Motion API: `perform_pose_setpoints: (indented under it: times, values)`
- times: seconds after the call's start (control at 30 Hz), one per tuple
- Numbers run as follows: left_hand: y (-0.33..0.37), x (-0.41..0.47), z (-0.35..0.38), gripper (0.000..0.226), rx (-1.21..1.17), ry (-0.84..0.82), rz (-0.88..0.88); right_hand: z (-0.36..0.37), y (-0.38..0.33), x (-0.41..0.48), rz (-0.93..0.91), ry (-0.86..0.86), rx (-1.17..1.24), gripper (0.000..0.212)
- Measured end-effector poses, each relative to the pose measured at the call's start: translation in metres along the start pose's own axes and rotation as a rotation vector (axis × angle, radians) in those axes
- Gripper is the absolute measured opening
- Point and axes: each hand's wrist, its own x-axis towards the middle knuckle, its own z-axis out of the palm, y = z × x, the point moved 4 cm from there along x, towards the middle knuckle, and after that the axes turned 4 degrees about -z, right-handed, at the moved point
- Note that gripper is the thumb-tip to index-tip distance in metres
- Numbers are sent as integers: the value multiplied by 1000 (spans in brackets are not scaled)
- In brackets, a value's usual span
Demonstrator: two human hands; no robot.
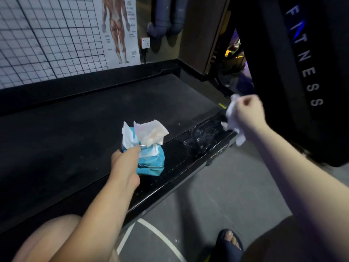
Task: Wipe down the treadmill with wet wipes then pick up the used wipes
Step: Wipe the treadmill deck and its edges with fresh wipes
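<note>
A black treadmill deck lies across the view, its belt (90,118) dusty and its near side rail (181,163) glossy, with wet streaks near the rail's far end. My left hand (125,161) grips a teal wet-wipe pack (151,163) that sits on the rail, with white wipes (149,132) sticking up out of its top. My right hand (247,112) holds a crumpled white used wipe (231,118) just above the rail's far end; the wipe hangs below my fist.
A black pillar (302,72) lettered FITNESS stands close on the right. Behind the treadmill is a wall with a grid panel (47,35) and an anatomy poster (120,29). Grey floor (217,195) with a white line runs along the rail; my sandalled foot (230,242) stands on it.
</note>
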Motion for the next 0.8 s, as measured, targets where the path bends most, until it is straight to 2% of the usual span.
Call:
perform_pose_setpoints:
  times: [0.07, 0.13, 0.2, 0.3, 0.37, 0.47, 0.57, 0.63, 0.7, 0.8]
  values:
    - [4, 2, -1, 28, 21, -20, 5, 25, 8, -9, -72, -185, -224, 26]
    - [5, 6, -2, 29, 42, -36, 0, 42, 7, -14, -174, -213, -359, 21]
    - [5, 10, -2, 30, 55, -40, -9, 53, -3, -16, -219, -187, -323, 21]
    - [8, 15, -1, 31, 47, -28, -10, 68, -20, -10, -282, -95, -100, 20]
    - [12, 19, -1, 31, 39, -9, 0, 77, -35, -11, -388, -66, -17, 16]
    - [18, 23, -1, 29, 26, 8, 20, 99, -40, -22, -545, -225, -10, 14]
    - [22, 25, -1, 28, 11, 10, 29, 130, -8, -35, -567, -538, -168, 16]
    - [24, 25, -1, 27, 6, 1, 34, 145, 23, -47, -506, -722, -262, 16]
    - [24, 24, -1, 28, 0, -5, 26, 152, 47, -59, -413, -790, -359, 18]
    - [23, 22, -3, 28, 6, -12, 12, 158, 60, -75, -377, -774, -458, 21]
